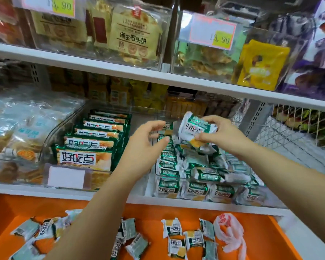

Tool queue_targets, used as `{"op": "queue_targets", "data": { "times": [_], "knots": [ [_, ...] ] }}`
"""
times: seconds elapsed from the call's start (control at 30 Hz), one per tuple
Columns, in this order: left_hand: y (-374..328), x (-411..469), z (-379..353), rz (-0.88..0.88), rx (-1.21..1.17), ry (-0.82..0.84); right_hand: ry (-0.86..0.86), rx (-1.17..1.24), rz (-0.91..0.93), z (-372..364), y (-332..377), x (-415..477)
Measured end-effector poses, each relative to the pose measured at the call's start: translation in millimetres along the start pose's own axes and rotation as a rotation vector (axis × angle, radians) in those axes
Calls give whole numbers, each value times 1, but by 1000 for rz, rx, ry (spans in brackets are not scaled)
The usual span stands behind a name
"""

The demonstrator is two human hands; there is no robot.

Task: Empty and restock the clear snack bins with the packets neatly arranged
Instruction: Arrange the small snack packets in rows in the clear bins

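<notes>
A clear snack bin [176, 196] on the middle shelf holds several small white-and-green packets, some in rows at the left and front, others loose on top. My right hand [218, 135] pinches one such packet [194, 126] above the bin. My left hand [144, 141] hovers just left of it with fingers relaxed, holding nothing. More of the same packets [174, 235] lie scattered on the orange surface [4, 212] below the shelf.
A clear bin of long green biscuit boxes [86, 149] stands left of the snack bin. A white wire basket [289, 136] sits to the right. A crumpled plastic bag [229, 231] lies on the orange surface. The upper shelf [101, 62] carries bins with price tags.
</notes>
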State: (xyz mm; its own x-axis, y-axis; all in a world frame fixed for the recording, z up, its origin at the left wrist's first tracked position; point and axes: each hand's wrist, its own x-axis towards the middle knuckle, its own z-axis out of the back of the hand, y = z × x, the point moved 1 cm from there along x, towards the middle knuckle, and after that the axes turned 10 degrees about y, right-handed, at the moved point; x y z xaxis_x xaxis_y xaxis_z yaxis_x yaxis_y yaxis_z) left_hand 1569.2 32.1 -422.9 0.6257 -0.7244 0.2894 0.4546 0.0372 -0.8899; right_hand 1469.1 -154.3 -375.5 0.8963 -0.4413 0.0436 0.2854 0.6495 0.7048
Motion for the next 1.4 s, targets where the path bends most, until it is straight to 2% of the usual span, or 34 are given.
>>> {"op": "queue_targets", "data": {
  "times": [0.07,0.13,0.27,0.37,0.6,0.77,0.87,1.1,1.27,1.33,1.4],
  "knots": [
    [12,10,-2,36,83,5,-96,38,35,-2,-2,24],
    [20,20,-3,59,108,26,-100,-30,41,-10,-4,49],
    [35,32,0,56,146,35,15,-188,-48,-29,-13,95],
    [46,34,2,65,53,77,126,-341,-113,-41,-20,119],
    [63,43,9,51,-132,122,235,-444,-96,-67,-38,153],
    [67,46,8,24,-164,128,183,-493,36,-59,-35,151],
    [68,46,8,20,-172,126,171,-643,149,-64,-35,150],
    [66,44,6,22,-195,120,131,-604,154,-72,-36,154],
    [66,44,7,21,-204,118,287,-718,133,-66,-35,150],
    [66,44,7,20,-202,122,308,-648,111,-57,-30,142],
    [67,44,7,15,-203,123,253,-533,106,-42,-25,131]
  ]
}}
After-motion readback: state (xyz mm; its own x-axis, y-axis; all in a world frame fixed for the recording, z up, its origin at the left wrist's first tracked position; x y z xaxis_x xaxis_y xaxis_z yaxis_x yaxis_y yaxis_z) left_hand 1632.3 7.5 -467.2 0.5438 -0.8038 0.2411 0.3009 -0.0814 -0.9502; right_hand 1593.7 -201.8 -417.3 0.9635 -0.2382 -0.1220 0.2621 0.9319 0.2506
